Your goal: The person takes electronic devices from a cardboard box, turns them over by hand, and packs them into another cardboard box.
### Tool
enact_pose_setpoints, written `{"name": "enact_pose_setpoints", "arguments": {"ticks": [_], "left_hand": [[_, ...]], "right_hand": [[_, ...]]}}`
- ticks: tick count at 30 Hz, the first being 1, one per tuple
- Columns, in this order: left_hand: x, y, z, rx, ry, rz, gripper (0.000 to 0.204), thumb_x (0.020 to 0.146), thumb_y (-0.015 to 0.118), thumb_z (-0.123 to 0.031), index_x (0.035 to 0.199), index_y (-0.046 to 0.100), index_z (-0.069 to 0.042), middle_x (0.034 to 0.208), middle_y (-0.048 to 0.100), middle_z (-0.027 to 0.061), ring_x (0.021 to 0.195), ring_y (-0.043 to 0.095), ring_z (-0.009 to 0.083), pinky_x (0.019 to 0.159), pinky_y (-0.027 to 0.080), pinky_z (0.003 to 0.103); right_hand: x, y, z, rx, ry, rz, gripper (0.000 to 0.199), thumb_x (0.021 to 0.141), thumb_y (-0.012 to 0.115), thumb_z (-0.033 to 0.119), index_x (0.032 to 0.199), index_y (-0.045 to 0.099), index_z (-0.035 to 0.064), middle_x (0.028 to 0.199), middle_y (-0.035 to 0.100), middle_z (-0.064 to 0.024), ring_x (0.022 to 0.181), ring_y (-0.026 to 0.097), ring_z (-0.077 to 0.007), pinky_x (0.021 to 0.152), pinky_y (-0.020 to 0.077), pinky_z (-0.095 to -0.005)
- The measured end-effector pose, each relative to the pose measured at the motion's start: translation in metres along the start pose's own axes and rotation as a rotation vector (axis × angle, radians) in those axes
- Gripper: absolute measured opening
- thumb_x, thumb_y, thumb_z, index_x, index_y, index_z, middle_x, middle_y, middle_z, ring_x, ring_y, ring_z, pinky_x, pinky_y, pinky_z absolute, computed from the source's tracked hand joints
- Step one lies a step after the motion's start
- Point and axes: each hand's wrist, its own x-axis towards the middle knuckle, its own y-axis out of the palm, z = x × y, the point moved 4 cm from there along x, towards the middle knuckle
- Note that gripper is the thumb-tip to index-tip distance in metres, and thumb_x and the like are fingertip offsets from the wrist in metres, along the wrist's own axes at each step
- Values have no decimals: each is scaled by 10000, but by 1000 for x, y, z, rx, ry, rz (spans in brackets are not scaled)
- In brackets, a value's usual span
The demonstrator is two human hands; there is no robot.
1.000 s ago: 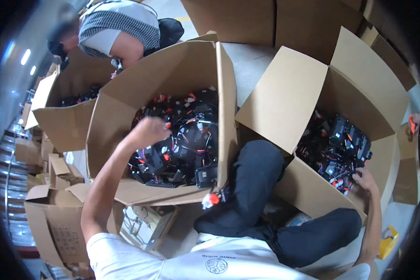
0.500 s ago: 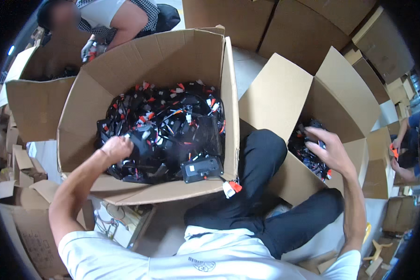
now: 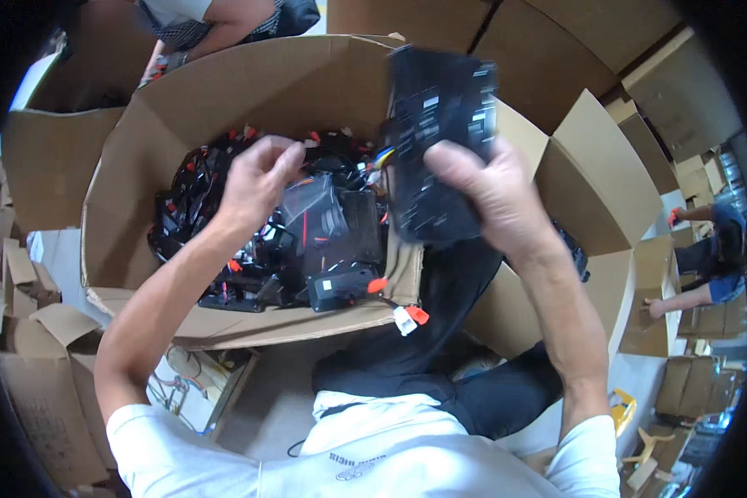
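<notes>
My right hand (image 3: 506,187) grips a flat black electronic unit (image 3: 440,199), raised above the right wall of the big cardboard box (image 3: 249,328). Its surface is smeared by motion, with pale label-like marks; coloured wires show at its left edge. My left hand (image 3: 261,178) is over the pile in that box, thumb and fingers closed together. What they pinch is hidden. Just below the fingertips is a clear plastic bag (image 3: 311,207); whether it is held I cannot tell. Under it lie black units and cables (image 3: 199,191) with red and white plugs. Another black unit (image 3: 340,289) rests near the box's front right corner.
A second open box (image 3: 593,178) with black parts stands to the right, beyond my bent legs (image 3: 423,332). At the upper left, another person (image 3: 224,21) is by a further box (image 3: 58,158). Someone else (image 3: 714,257) is at the far right. Cartons stand around.
My right hand has come left from the right-hand box and now holds up the black unit. My left hand has moved right and farther over the pile. A clear bag now shows there.
</notes>
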Motion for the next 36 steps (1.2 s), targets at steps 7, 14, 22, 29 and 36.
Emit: {"name": "enact_pose_setpoints", "arguments": {"ticks": [7, 14, 22, 29, 36], "left_hand": [[-89, 116, 260, 891, -378, 902, 1054, 768, 990, -763, 1332, 777, 101, 1289, 816, 302, 1236, 793, 416, 1069, 624, 494], [-49, 74, 87, 550, -431, 543, 512, 863, 1031, -201, 1237, 801, 63, 1034, 828, 104, 935, 747, 172, 843, 613, 380], [-90, 35, -266, -18, 281, 112, 759, 916, 924, -261, 1505, 675, 148, 1492, 731, 155, 1417, 688, 225, 1237, 519, 371], [-122, 131, -281, -202, 133, 262, 847, 975, 984, -331, 1596, 625, 120, 1480, 757, 173, 1320, 728, 194, 1140, 579, 346], [-103, 294, -302, -446, 336, -15, 661, 1197, 685, -264, 1779, 479, -29, 1627, 662, 154, 1424, 693, 279, 1229, 550, 439]], "right_hand": [[-39, -96, 34, 275, -118, -232, 400, 1167, 796, 266, 1450, 729, -8, 1311, 852, -154, 1127, 863, -239, 1015, 733, -423], [-78, -121, 53, 63, -127, -259, 491, 1159, 815, 303, 1511, 690, -16, 1325, 831, -117, 1156, 827, -196, 1029, 702, -384], [-83, -94, 85, -601, -259, -39, 520, 1132, 807, 307, 1531, 670, 2, 1189, 837, -264, 1115, 822, -300, 997, 623, -462], [-133, -70, 52, 137, -225, 96, 783, 1290, 433, 595, 1392, 756, -110, 1259, 817, -153, 1217, 742, -219, 1145, 556, -367], [-248, -143, 73, -38, -741, -827, 1002, 1009, 951, 481, 1684, 477, -88, 1568, 663, -307, 1454, 704, -400, 1270, 513, -482]]}}
